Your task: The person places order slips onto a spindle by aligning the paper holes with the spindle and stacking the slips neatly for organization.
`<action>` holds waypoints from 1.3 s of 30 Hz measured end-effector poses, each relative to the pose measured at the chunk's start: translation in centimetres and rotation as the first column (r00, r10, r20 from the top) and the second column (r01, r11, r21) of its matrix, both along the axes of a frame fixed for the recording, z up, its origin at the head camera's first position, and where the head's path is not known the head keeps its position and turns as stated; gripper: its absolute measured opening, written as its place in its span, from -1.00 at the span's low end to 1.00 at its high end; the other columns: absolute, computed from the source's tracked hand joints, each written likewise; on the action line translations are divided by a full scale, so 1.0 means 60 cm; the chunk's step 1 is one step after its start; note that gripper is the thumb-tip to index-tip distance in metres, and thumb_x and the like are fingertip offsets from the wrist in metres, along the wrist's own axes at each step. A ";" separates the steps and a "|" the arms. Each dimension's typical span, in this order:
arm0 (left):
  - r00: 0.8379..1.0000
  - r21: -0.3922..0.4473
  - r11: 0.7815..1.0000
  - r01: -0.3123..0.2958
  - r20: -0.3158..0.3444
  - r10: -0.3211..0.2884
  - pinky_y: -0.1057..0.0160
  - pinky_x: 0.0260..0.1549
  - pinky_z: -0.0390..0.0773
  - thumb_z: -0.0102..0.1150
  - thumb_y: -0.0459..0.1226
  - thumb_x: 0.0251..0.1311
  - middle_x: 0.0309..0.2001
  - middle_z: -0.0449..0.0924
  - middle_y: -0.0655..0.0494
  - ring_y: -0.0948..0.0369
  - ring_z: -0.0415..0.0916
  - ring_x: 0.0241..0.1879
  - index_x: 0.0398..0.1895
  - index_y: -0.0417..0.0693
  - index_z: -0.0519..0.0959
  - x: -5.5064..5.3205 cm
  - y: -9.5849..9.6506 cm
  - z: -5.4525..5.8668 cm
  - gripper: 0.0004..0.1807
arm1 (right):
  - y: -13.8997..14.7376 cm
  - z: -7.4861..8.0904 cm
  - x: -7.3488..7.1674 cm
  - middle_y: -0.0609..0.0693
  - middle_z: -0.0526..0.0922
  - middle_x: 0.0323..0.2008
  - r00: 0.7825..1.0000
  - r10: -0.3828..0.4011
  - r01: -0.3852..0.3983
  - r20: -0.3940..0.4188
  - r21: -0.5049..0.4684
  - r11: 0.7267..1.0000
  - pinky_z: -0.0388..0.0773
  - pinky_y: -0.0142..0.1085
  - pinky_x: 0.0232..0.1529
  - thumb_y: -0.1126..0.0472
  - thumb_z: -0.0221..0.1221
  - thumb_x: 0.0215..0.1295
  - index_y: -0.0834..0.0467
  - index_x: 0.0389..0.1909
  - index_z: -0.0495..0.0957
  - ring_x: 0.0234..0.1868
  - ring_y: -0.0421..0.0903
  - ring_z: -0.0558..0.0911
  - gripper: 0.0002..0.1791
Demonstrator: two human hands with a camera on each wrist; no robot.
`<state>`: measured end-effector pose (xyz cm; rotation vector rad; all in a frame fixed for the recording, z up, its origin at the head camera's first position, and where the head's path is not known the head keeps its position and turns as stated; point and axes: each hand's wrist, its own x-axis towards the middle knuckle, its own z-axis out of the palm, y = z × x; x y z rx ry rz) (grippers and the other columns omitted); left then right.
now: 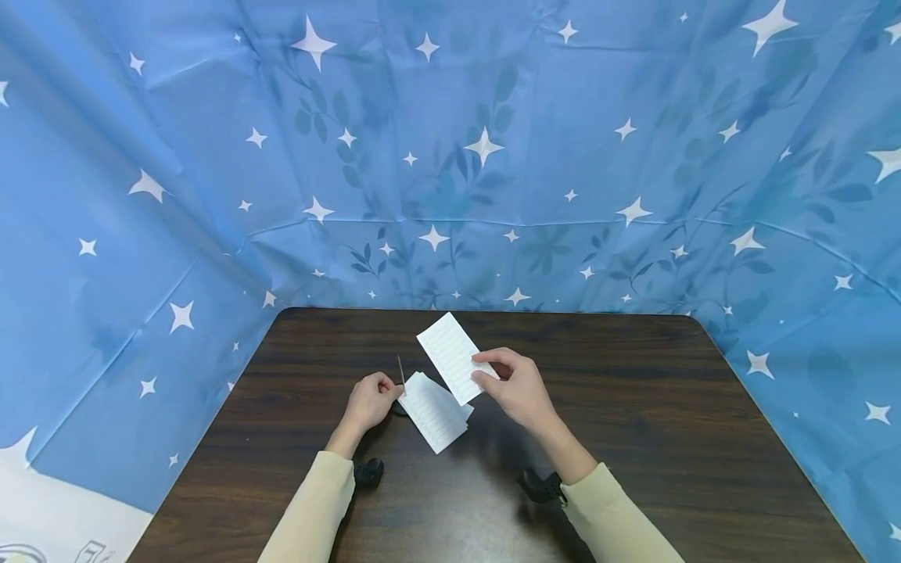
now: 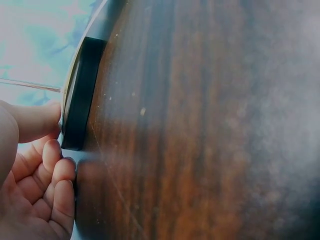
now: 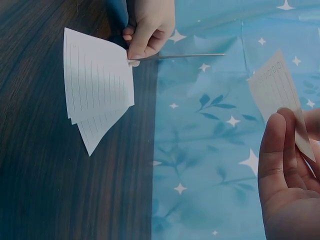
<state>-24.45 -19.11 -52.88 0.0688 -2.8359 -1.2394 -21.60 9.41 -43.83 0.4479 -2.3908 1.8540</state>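
A paper spike stands on the table, its thin upright rod (image 1: pixel 401 375) rising from a round black base (image 2: pixel 82 95). Several lined white paper slips (image 1: pixel 432 410) lie fanned out at the foot of the rod; whether each is pierced I cannot tell. My left hand (image 1: pixel 369 403) grips the spike low down, thumb and fingers at the base's edge beside the slips' corner. Between thumb and fingers, my right hand (image 1: pixel 517 387) pinches a separate lined slip (image 1: pixel 450 356) by its lower right edge, raised above the fanned slips. Print shows along one end of this slip (image 3: pixel 275 82) in the right wrist view.
The dark wood-grain table (image 1: pixel 669 438) extends widely to both sides of the hands. A blue star-patterned curtain (image 1: pixel 535 172) hangs behind it and along the sides. Black wrist mounts (image 1: pixel 540 486) sit under the forearms, close above the tabletop.
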 end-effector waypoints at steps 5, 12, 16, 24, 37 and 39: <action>1.000 0.009 1.000 0.009 0.000 -0.009 0.19 -0.46 0.36 0.28 -0.17 0.36 -0.52 0.47 0.11 0.18 0.36 -0.55 -0.39 -0.12 0.61 0.000 -0.001 0.001 -0.78 | -0.009 0.016 0.008 0.24 0.68 -0.07 1.000 -0.011 0.010 0.018 0.022 1.000 0.50 -0.41 -0.39 0.46 0.34 0.23 0.34 -0.01 0.68 -0.33 0.00 0.57 -0.71; 1.000 0.033 0.999 0.015 0.016 -0.016 0.20 -0.46 0.36 0.27 -0.16 0.36 -0.50 0.48 0.10 0.18 0.36 -0.53 -0.36 -0.13 0.62 -0.001 -0.005 0.002 -0.78 | -0.018 0.045 0.028 0.26 0.67 -0.09 1.000 0.003 -0.003 0.004 0.008 1.000 0.48 -0.42 -0.41 0.49 0.31 0.24 0.37 -0.02 0.67 -0.36 -0.01 0.55 -0.73; 0.999 0.049 0.999 0.018 0.032 -0.020 0.20 -0.47 0.36 0.26 -0.15 0.37 -0.48 0.50 0.08 0.16 0.37 -0.51 -0.34 -0.13 0.64 -0.001 -0.007 0.005 -0.77 | -0.022 0.047 0.030 0.24 0.67 -0.10 1.000 0.006 -0.006 0.005 0.005 1.000 0.48 -0.42 -0.41 0.48 0.31 0.24 0.36 -0.02 0.67 -0.38 -0.07 0.54 -0.72; 0.999 0.057 0.998 0.009 0.053 -0.012 0.20 -0.44 0.39 0.26 -0.13 0.37 -0.43 0.54 0.08 0.16 0.39 -0.46 -0.29 -0.16 0.66 -0.004 -0.010 0.006 -0.75 | -0.029 0.021 0.013 0.21 0.68 -0.10 1.000 0.017 -0.017 0.016 0.011 1.000 0.52 -0.42 -0.39 0.48 0.33 0.22 0.33 -0.03 0.68 -0.37 -0.09 0.56 -0.72; 1.000 0.080 0.997 -0.007 -0.006 0.007 0.15 -0.35 0.44 0.23 -0.18 0.40 -0.35 0.61 0.04 0.14 0.44 -0.40 -0.25 -0.20 0.69 0.002 -0.021 0.019 -0.77 | -0.030 0.004 0.004 0.15 0.69 -0.08 0.998 0.056 -0.057 -0.017 -0.027 0.998 0.54 -0.39 -0.39 0.43 0.36 0.22 0.25 -0.04 0.71 -0.35 -0.07 0.58 -0.72; 1.000 0.091 0.996 -0.017 -0.021 0.019 0.16 -0.34 0.43 0.22 -0.19 0.40 -0.35 0.60 0.03 0.13 0.44 -0.39 -0.23 -0.21 0.69 0.003 -0.023 0.027 -0.77 | -0.030 0.003 0.003 0.13 0.69 -0.09 0.998 0.060 -0.061 -0.026 -0.019 0.998 0.52 -0.39 -0.41 0.42 0.36 0.22 0.24 -0.05 0.72 -0.39 -0.11 0.55 -0.73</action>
